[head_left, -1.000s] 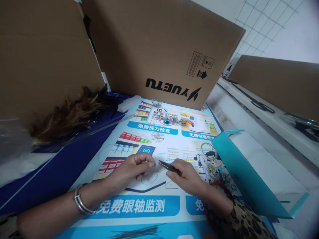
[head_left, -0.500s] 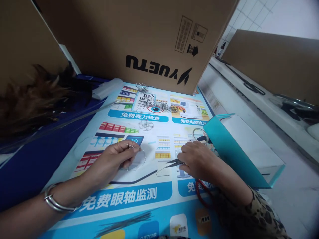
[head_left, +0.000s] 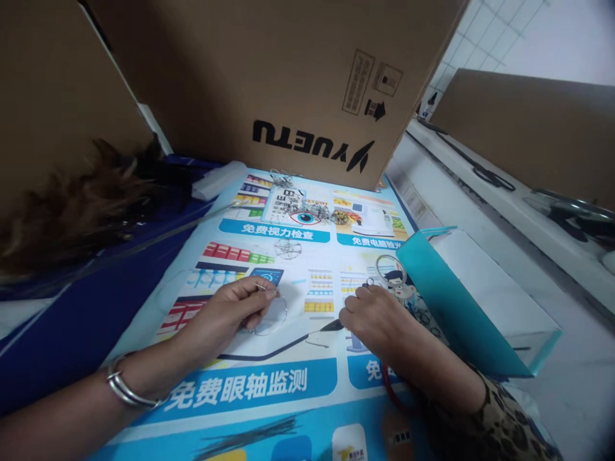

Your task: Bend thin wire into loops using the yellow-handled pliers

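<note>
My left hand pinches a thin wire ring between thumb and fingertips, above the printed sheet. My right hand is wrapped round small pliers, whose dark pointed jaws look together and point left. Most of their handle is hidden by the hand. A red loop shows below my right wrist; I cannot tell whether it belongs to the pliers. Under the jaws is a thin bent wire. Just beyond my right hand lies a metal ring.
Straight dark wires lie at the near edge. Tangled wire pieces and a wire ball lie farther back. A teal box stands at right, a large carton behind. Brown feathers are at left.
The pliers' jaws were parted and now appear closed. The whole view has shifted a little, and my left hand still holds the wire ring.
</note>
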`<move>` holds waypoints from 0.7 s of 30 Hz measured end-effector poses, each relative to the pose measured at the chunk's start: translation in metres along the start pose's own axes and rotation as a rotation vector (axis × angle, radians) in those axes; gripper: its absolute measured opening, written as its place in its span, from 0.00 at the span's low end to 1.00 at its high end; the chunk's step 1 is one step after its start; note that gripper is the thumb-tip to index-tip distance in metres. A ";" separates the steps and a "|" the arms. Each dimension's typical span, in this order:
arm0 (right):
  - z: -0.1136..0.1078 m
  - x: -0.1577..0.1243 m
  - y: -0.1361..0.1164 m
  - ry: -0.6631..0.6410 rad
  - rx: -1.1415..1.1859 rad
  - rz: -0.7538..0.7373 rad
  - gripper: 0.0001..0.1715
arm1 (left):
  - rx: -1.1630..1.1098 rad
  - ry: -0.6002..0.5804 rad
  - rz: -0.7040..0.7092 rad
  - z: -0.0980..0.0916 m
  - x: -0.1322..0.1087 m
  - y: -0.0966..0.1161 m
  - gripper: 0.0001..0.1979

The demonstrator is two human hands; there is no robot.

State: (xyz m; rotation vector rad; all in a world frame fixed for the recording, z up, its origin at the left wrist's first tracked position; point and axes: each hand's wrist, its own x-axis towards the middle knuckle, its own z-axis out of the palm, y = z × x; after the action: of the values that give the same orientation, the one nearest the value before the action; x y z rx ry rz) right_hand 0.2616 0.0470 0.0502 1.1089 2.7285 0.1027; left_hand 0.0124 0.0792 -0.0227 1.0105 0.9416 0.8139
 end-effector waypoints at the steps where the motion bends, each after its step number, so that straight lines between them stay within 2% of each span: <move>1: 0.002 0.000 0.002 0.010 0.011 -0.010 0.10 | 0.002 -0.002 0.002 0.001 0.000 0.001 0.08; 5: 0.010 0.006 0.015 0.060 0.081 -0.009 0.10 | -0.005 -0.002 0.020 0.003 0.000 0.004 0.09; 8: 0.016 0.012 0.021 0.137 0.176 0.094 0.12 | -0.028 -0.003 0.057 0.004 0.000 0.005 0.08; 12: 0.017 0.022 0.024 0.259 0.439 0.231 0.14 | -0.055 -0.006 0.080 0.005 -0.002 0.007 0.09; 14: 0.013 0.030 0.027 0.290 0.597 0.247 0.15 | -0.077 -0.002 0.082 0.007 -0.005 0.011 0.09; 17: 0.004 0.050 0.036 0.309 0.818 0.230 0.16 | -0.124 0.025 0.097 0.008 -0.009 0.025 0.09; 21: -0.001 0.091 0.051 0.279 1.245 0.143 0.17 | -0.157 0.076 0.205 0.007 -0.004 0.057 0.09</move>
State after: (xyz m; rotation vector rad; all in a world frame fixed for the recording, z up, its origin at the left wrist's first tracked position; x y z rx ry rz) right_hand 0.2328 0.1466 0.0444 1.5718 2.8378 -1.7191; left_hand 0.0100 0.0924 0.0336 0.9546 0.8329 1.0867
